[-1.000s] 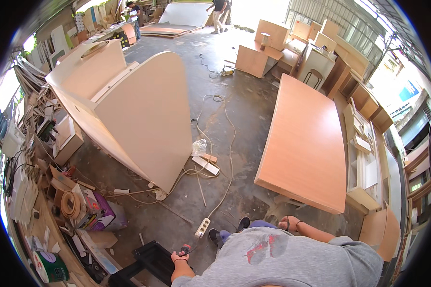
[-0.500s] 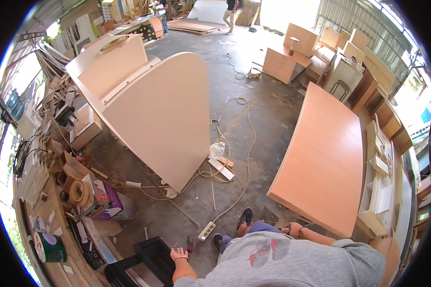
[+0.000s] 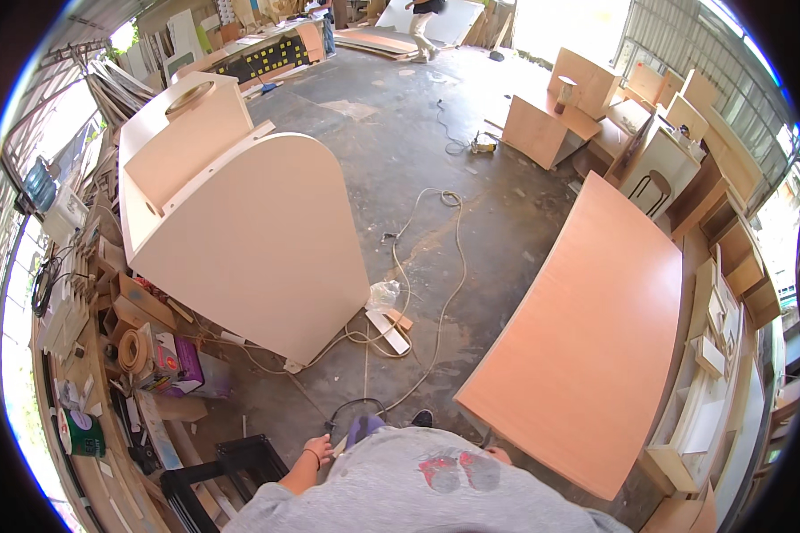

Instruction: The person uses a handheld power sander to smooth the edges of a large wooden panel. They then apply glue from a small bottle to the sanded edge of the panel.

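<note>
My left hand [image 3: 317,449] hangs beside my left thigh, with its fingers loosely apart and nothing visible in it. Just past its fingertips, a dark thin cord [image 3: 354,401] arches over the floor by my leg. Below that hand lies a black metal frame [image 3: 231,468]. My right hand [image 3: 500,455] shows only in part at the edge of my grey shirt, its fingers hidden. It is close to the near left corner of a large curved wood-toned panel [image 3: 587,338], and I cannot tell if they touch.
A big pale cabinet piece with a rounded side [image 3: 258,240] stands ahead on the left. A long extension cord [image 3: 462,258] snakes over the concrete floor past white offcuts [image 3: 388,332]. Cabinets [image 3: 542,124] crowd the far right. A person [image 3: 425,27] walks at the back.
My view has shifted forward and left, and my body now hides the power strip. The left hand has drawn in towards my thigh. The person at the back has moved slightly.
</note>
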The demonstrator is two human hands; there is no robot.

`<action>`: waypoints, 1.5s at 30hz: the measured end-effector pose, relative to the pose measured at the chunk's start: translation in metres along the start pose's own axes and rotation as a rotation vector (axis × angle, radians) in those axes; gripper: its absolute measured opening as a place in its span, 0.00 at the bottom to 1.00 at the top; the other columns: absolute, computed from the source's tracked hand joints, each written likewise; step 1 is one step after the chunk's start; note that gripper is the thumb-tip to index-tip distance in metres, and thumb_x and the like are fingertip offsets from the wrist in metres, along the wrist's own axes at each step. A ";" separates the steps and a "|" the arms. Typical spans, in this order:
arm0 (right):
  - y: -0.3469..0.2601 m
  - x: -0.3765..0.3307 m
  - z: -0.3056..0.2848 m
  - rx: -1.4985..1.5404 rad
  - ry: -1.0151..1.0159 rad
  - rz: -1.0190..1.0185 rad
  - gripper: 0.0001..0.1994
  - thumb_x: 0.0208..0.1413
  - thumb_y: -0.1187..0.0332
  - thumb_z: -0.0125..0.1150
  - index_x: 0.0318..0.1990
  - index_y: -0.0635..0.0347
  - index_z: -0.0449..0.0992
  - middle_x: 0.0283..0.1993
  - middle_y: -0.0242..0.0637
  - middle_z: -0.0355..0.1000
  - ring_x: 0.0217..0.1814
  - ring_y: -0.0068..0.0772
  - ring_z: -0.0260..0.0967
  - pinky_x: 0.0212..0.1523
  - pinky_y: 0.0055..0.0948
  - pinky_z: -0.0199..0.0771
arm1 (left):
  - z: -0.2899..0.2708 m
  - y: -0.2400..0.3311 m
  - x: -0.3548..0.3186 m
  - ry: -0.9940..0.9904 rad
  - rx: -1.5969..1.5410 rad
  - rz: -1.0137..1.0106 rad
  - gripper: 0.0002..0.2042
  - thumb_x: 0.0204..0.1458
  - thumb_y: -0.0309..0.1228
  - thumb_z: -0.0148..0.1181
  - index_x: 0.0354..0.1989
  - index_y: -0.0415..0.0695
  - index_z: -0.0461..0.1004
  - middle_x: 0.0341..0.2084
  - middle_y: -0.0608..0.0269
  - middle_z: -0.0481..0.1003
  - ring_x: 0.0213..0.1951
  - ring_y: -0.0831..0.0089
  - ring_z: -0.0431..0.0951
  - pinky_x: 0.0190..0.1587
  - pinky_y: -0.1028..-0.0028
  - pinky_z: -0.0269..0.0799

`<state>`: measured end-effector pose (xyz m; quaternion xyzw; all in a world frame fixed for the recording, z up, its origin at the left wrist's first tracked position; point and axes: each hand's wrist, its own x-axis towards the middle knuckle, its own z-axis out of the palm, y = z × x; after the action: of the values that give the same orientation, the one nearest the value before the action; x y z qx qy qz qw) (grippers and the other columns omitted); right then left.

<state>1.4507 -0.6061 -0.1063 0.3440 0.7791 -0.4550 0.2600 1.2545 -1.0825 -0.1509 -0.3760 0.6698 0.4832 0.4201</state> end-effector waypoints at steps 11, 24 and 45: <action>0.024 0.031 0.010 0.561 0.204 0.479 0.19 0.55 0.56 0.51 0.36 0.66 0.76 0.34 0.44 0.74 0.35 0.36 0.73 0.38 0.33 0.71 | 0.059 0.168 0.012 -0.114 0.529 0.195 0.23 0.53 0.52 0.50 0.39 0.42 0.74 0.30 0.64 0.76 0.31 0.74 0.75 0.27 0.69 0.68; 0.034 0.188 0.064 0.902 0.050 0.419 0.14 0.55 0.60 0.52 0.36 0.63 0.76 0.29 0.39 0.73 0.33 0.34 0.70 0.35 0.32 0.72 | 0.124 0.318 0.034 -0.203 0.941 0.598 0.28 0.50 0.55 0.50 0.29 0.37 0.77 0.22 0.50 0.74 0.28 0.64 0.74 0.35 0.67 0.67; -0.034 0.203 -0.035 0.507 0.549 0.703 0.23 0.46 0.59 0.64 0.42 0.72 0.72 0.41 0.55 0.72 0.45 0.48 0.70 0.46 0.39 0.69 | 0.232 0.470 0.079 -0.499 1.133 0.578 0.27 0.50 0.55 0.49 0.33 0.38 0.77 0.30 0.47 0.77 0.35 0.57 0.77 0.41 0.65 0.67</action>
<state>1.2938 -0.5260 -0.2187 0.7444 0.5211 -0.4074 0.0915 0.8445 -0.7487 -0.1100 0.2185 0.7759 0.2229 0.5482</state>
